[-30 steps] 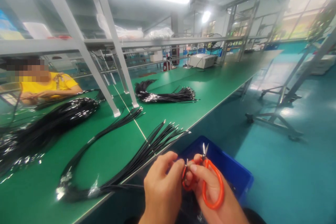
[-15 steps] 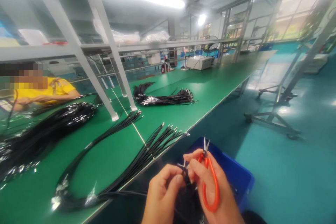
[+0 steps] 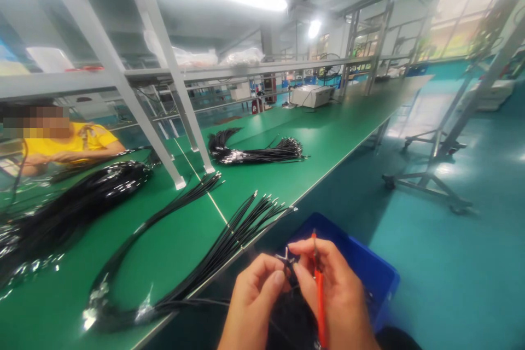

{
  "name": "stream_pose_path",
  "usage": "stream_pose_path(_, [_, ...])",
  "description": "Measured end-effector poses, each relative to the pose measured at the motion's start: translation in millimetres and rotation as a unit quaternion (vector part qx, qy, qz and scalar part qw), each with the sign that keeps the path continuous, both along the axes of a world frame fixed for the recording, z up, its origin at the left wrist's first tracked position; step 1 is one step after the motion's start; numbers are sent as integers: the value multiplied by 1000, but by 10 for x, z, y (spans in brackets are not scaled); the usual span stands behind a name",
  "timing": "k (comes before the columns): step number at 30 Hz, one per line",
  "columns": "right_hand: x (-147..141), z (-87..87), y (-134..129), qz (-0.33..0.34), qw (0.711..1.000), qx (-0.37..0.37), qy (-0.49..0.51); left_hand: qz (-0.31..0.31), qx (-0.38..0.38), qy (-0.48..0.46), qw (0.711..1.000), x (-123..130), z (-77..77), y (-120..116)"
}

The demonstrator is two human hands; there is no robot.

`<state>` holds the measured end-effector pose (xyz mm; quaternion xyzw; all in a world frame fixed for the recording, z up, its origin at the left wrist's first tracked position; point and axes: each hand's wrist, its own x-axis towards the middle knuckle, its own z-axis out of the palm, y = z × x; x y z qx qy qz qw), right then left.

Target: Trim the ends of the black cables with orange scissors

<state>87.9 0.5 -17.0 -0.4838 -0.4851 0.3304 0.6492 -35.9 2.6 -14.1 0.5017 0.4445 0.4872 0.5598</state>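
Observation:
At the lower centre, my left hand (image 3: pixel 254 298) pinches a black cable (image 3: pixel 290 273) near its end, where thin pale wires spread out. My right hand (image 3: pixel 342 290) holds red-handled scissors (image 3: pixel 320 301), seen edge-on with the blades pointing up. Its thumb and forefinger also close in at the pale wires, beside the left fingertips. The lower part of the cable is dark and hard to make out. A bundle of black cables (image 3: pixel 221 246) with silvery ends curves over the table close to my left hand.
Below my hands stands a blue bin (image 3: pixel 379 273). The green table (image 3: pixel 164 254) carries another cable bundle (image 3: pixel 258 154) and a large black pile (image 3: pixel 82 205). Grey shelf posts (image 3: pixel 186 98) rise from it. Across the table sits a person in a yellow top (image 3: pixel 92 139). A wheeled frame (image 3: pixel 426 183) stands right.
The scissors have turned in my right hand from showing both handle loops and open blades to edge-on. My right forefinger has stretched out toward the pale wires. The left hand keeps its pinch.

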Motion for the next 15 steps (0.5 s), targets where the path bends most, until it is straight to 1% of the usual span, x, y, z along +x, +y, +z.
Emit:
stream_pose_path(2, [6, -5, -2, -10, 996, 45, -77, -11, 0, -16, 1000, -1, -2, 0])
stream_pose_path(5, [6, 19, -19, -47, 982, 111, -148, -21, 4, -17, 1000, -1, 12, -16])
stream_pose_path(8, [4, 55, -22, -85, 952, 188, -225, -26, 14, 15, 999, 3, 27, -40])
stream_pose_path(11, [7, 49, 1, -108, 921, 254, -275, 8, 28, 50, 998, 5, 23, -53])
stream_pose_path(13, [11, 3, 7, -116, 918, 254, -281, 41, 19, 50, 998, -3, 14, -49])
stream_pose_path(14, [12, -27, -2, -111, 925, 236, -275, 55, 11, 42, 998, -10, 10, -43])
stream_pose_path(15, [11, -56, -20, -97, 939, 205, -260, 67, 5, 31, 997, -18, 8, -36])
